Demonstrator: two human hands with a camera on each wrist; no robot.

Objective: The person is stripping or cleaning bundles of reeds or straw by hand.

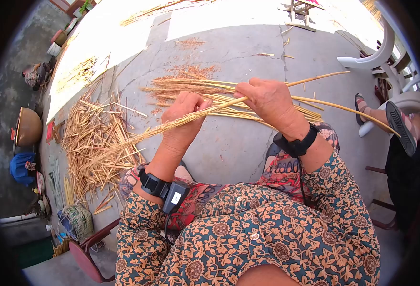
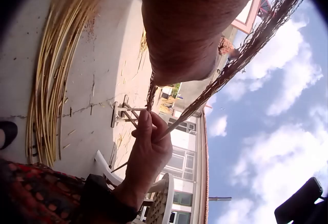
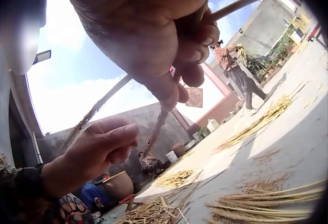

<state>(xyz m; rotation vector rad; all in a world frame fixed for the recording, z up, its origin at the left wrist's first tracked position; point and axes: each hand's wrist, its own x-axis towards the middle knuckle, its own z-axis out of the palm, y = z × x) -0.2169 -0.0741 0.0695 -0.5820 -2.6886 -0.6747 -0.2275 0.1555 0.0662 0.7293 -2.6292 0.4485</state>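
Two long sorghum stalks are gripped in my right hand (image 1: 269,102), whose fingers curl round them. The bare ends of both stalks (image 1: 348,108) stick out to the right. One stalk's brushy head (image 1: 143,135) slants down to the left, passing across my left hand (image 1: 185,114). In the right wrist view, a shorter brown head (image 3: 155,131) hangs from my right fingertips, close beside my left hand (image 3: 105,142). The left fingers are curled in, the thumb against them, and no stalk shows passing through that fist.
Beyond my hands, a bundle of sorghum stalks (image 1: 186,90) lies on the concrete amid reddish husks. A heap of cut pieces (image 1: 95,138) is at left. White chairs (image 1: 379,55) and another person's sandalled foot (image 1: 403,127) are at right. Someone stands (image 3: 238,73) farther off.
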